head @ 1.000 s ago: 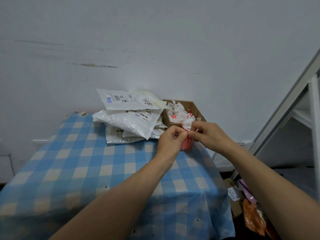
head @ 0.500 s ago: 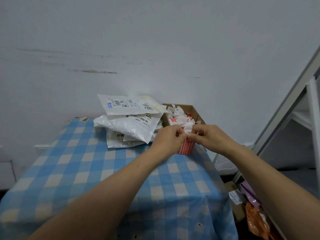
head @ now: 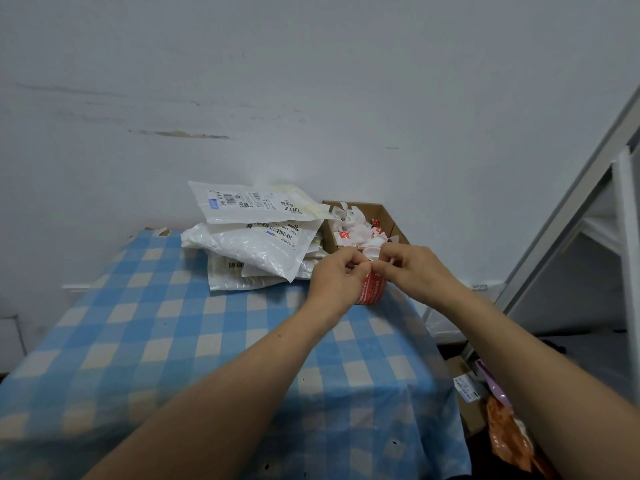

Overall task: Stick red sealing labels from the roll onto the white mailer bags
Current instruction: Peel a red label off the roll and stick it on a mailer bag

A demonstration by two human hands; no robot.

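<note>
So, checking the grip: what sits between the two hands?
In the head view, the red roll of sealing labels, which the left hand and right hand both pinch.

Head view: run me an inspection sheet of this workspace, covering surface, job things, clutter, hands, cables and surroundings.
Surface: table, covered in blue checks, small dark marks near its front edge.
Job's things: red roll at the table's far right; white bags piled at the back, printed labels up.
Clutter: box beside the pile, full of white paper scraps.
Grippers: left hand and right hand meet over the roll, fingers pinching at its top edge.
Cables: nothing seen.
Surroundings: pale wall with a scuff; shelf frame on the right; carton and orange bag on the floor.
</note>
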